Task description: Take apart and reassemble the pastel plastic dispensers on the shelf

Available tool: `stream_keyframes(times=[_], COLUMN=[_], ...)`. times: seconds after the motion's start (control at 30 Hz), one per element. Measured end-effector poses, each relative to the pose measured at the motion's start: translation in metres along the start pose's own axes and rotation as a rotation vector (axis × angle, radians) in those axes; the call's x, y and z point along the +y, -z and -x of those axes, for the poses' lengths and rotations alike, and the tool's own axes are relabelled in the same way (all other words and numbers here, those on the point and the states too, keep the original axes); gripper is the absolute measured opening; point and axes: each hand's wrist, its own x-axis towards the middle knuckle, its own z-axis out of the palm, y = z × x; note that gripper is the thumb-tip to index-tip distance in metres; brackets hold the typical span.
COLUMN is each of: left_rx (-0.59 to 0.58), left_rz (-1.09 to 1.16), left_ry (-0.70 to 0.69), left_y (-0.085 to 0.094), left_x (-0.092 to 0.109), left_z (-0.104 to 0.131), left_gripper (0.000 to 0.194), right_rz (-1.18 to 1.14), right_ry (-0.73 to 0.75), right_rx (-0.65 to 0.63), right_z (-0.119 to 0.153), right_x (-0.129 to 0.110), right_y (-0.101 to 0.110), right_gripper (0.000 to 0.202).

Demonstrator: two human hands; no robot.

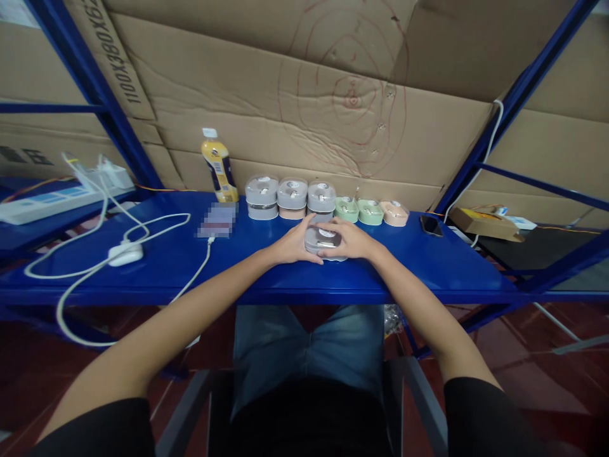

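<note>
Found a small grey rounded plastic container with a clear lid (326, 236) at the near middle of the blue metal bench (266, 273), between both hands. Noted left hand (294, 246) wrapped around its left side, grip closed to the container's width. Noted right hand (352, 239) curved around its right side, grip likewise closed against it, with fingers reaching over the far part of the lid. Observed a round white label on the lid. Cannot tell whether lifted or resting; can see only a pale edge below.

Recorded along the far side, left to right: three two-high stacks of similar rounded containers (292, 192), with grey on top of each and peach beneath in the middle one; two single pale green containers (347, 209); one single peach container (394, 214).

Logged at far left: an upright yellow plastic bottle with a white cap (219, 168). Logged nearer: a pixelated rectangular item (218, 221), joined to a white cable (198, 271). Logged at right: a black flat phone (431, 226).
</note>
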Motion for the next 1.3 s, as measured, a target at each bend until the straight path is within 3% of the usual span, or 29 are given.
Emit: stream_keyframes(times=[0.77, 1.1, 1.3], left_rx=[-0.060, -0.011, -0.017], left_rz=[-0.021, -0.009, -0.036], left_ry=[0.004, -0.013, -0.019], left_y=[0.002, 0.001, 0.008], left_x=[0.013, 0.015, 0.014], left_z=[-0.001, 0.000, 0.000], left_gripper=[0.142, 0.136, 0.118], right_rz=[0.208, 0.158, -0.036], right_ry=[-0.098, -0.067, -0.011], right_rx=[-0.002, -0.020, -0.033], right_z=[0.005, 0.003, 0.010], right_x=[-0.024, -0.017, 0.003], right_y=[0.010, 0.008, 0.001], right_gripper=[0.087, 0.088, 0.106])
